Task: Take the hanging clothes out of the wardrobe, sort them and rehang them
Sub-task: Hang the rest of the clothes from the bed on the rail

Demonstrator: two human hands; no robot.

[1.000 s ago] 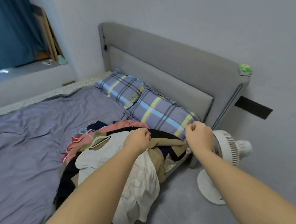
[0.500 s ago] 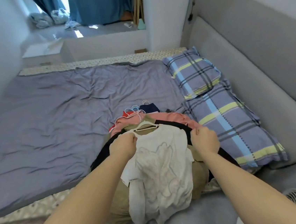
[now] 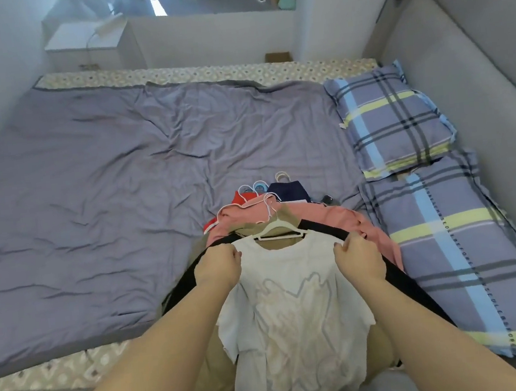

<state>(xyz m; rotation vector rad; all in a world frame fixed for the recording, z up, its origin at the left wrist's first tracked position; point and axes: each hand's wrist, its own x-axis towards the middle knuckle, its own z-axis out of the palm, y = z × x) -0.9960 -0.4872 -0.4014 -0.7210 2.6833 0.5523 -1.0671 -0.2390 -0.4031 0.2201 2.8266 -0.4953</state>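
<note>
**White T-shirt gripped at both shoulders**

Grey-purple bed sheet (image 3: 106, 185) spans 9 to 12 o'clock. Left hand (image 3: 218, 268): fingers curled, gripping the white T-shirt (image 3: 294, 312) at its shoulder. The shirt lies on a white hanger (image 3: 281, 229) atop the clothes pile (image 3: 342, 218), at 6 o'clock on the bed's near edge. Right hand (image 3: 357, 256): fingers curled, gripping the opposite shoulder. Two plaid pillows (image 3: 395, 120) lie at 3 o'clock.

The left hand (image 3: 218, 266) and right hand (image 3: 360, 256) were stretched forward, side by side. Each clenched a shoulder of the white shirt (image 3: 293, 303).
</note>
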